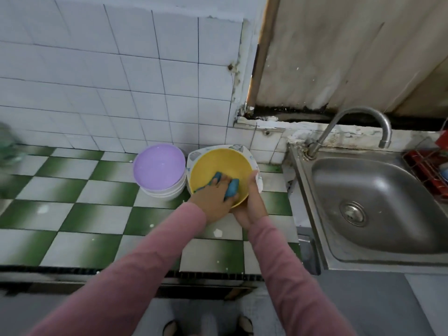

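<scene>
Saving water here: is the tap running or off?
Off: no stream falls from the tap, and the sink beneath shows no flowing water.

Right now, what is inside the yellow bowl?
The left hand holds a blue cloth against the inside of the yellow bowl. The hand covers most of the cloth and the bowl surface beneath it.

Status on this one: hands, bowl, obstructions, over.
Left hand grips blue cloth inside yellow bowl. Right hand grips its rim. Purple-topped bowl stack close beside, patterned plate behind; nothing blocking.
</scene>
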Demonstrator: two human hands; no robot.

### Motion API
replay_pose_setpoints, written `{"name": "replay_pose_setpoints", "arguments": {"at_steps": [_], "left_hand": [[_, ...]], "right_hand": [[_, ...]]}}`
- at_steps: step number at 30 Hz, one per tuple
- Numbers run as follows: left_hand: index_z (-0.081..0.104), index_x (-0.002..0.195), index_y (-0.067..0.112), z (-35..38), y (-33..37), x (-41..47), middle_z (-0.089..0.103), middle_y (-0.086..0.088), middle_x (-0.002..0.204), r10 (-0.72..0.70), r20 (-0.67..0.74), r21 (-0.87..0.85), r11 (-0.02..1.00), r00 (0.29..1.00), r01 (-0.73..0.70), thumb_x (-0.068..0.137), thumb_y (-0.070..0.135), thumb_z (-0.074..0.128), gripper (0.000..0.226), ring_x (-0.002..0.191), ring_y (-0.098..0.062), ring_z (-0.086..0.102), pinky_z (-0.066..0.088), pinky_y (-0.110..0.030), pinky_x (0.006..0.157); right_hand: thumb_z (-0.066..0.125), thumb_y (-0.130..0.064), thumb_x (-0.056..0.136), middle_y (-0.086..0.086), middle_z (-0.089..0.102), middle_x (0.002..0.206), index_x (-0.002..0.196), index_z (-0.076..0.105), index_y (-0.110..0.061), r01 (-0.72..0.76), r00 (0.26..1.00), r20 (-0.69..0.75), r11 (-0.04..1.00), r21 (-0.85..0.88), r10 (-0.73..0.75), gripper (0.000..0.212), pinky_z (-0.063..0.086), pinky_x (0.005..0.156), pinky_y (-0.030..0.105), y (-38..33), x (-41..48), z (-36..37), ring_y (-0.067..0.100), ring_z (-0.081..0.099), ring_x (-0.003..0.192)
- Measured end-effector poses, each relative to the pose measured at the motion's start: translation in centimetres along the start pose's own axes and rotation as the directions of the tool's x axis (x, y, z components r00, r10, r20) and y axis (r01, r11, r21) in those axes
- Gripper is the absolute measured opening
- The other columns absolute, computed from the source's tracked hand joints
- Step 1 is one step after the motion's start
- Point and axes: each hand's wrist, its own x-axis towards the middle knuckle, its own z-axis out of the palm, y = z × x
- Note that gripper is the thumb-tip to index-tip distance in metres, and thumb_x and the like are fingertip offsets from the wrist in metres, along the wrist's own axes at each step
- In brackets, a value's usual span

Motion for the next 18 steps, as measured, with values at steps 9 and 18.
{"name": "replay_pose_setpoints", "arguments": {"at_steps": [9,18], "left_hand": [[0.058,0.116,0.024,-2.5,-1.8,-2.4,0.065,0.001,0.107,0.074,0.131,-0.249,0.968,0.989,-0.039,0.101,0.051,0.039,0.036,0.101,-0.022,0.06,0.044,-0.033,0.087],[-0.017,0.153,0.012,-1.3,-5.5,-0.6,-0.023,-0.004,0.162,-0.074,-0.03,0.403,0.912,0.997,0.08,0.105,0.042,0.018,0.067,0.149,-0.021,-0.021,-0.014,-0.035,0.119]], "right_hand": [[0.049,-0.077,0.077,0.02,0.063,0.132,0.144,0.046,-0.007,0.014,0.999,-0.042,0.996,-0.083,-0.018,0.096,0.056,0.095,0.048,0.1,1.4,1.0,0.036,0.063,0.12],[0.064,-0.076,0.074,0.008,0.059,0.14,0.148,0.043,-0.024,0.017,1.0,-0.016,0.996,-0.083,-0.019,0.093,0.045,0.104,0.062,1.9,1.6,2.5,0.031,0.058,0.127]]}}
